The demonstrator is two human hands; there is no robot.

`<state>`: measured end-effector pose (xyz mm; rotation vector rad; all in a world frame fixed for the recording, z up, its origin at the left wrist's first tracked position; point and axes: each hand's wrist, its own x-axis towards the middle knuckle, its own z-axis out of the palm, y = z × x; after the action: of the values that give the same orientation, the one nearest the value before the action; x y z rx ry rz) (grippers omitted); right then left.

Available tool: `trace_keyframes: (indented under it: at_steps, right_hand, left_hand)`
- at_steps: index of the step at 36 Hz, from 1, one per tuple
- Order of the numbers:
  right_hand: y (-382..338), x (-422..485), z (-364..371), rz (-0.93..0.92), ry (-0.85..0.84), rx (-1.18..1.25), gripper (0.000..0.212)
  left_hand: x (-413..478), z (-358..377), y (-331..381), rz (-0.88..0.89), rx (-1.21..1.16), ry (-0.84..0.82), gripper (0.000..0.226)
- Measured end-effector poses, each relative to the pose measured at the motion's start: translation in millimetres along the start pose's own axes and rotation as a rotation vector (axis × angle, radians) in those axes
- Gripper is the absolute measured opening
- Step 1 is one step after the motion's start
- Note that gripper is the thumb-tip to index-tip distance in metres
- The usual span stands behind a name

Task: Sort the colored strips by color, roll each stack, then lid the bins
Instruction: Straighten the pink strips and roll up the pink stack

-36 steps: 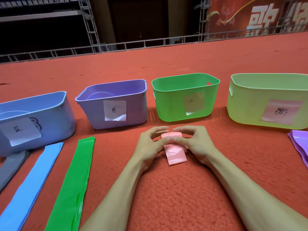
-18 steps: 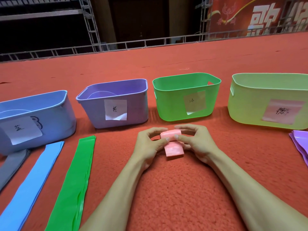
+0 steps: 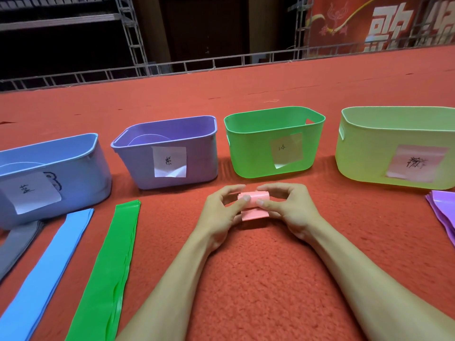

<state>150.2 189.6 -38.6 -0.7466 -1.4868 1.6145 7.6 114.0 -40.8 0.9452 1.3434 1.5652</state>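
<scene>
— What are the hands doing?
— The left hand (image 3: pixel 221 212) and the right hand (image 3: pixel 290 210) both pinch a glossy pink roll (image 3: pixel 253 201), thumbs and fingertips curled over its ends. Its short flat tail lies on the fuzzy red carpet (image 3: pixel 246 279), just in front of the green bin (image 3: pixel 251 156).
— And around them?
— To the left lie long, smooth, flat stacks: green strips (image 3: pixel 110 262), blue strips (image 3: pixel 49 267) and grey strips (image 3: pixel 17 244). Purple strips (image 3: pixel 443 210) fan out at the right edge. Behind stand open-topped, round-cornered plastic tubs with paper labels: a blue bin (image 3: pixel 81 173), a purple bin (image 3: pixel 197 158), the green one and a yellow-green bin (image 3: pixel 364 156).
</scene>
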Motion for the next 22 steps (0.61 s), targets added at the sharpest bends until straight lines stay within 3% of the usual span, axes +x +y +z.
trace_keyframes:
  at_steps: [11,15,22]
  right_hand:
    - [-1.8,-2.1,0.4,-0.053,-0.001,-0.076,0.037]
    - [-3.6,-1.5,0.5,0.025,-0.046,0.040,0.043]
    - [-4.5,-0.4,2.6,0.084,-0.029,0.092,0.028]
  left_hand:
    - [2.0,-3.0,-3.6,0.031,0.049,0.048,0.019]
    - [0.3,-3.8,-0.4,0.062,0.006,0.056,0.035]
    - [-0.6,-5.3,1.3,0.102,0.007,0.019,0.034]
